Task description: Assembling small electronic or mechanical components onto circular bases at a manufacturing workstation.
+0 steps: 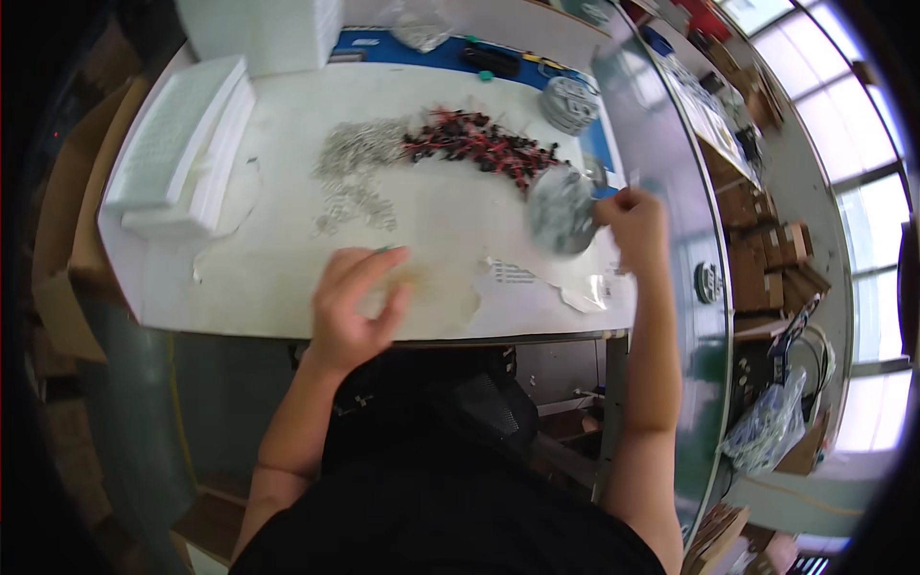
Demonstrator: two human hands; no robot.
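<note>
My right hand [636, 228] pinches the edge of a round grey disc [562, 216], smeared by motion, above the right side of the white-covered table. My left hand [347, 305] is over the table's near edge, its thumb and fingers apart. A small teal spot shows at its fingertip; I cannot make out what it is. Beyond the left hand spreads a heap of small silvery parts [359, 158]. A pile of red and black small parts [479, 146] adjoins it and reaches toward the disc. Behind the disc stands a stack of similar grey round pieces [569, 103].
White foam blocks [177, 134] stand at the table's left, beside an open cardboard box [91, 211]. A blue strip [393, 46] along the back bears a clear plastic bag [422, 31] and a black tool [491, 59]. A glossy panel [671, 144] borders the right side.
</note>
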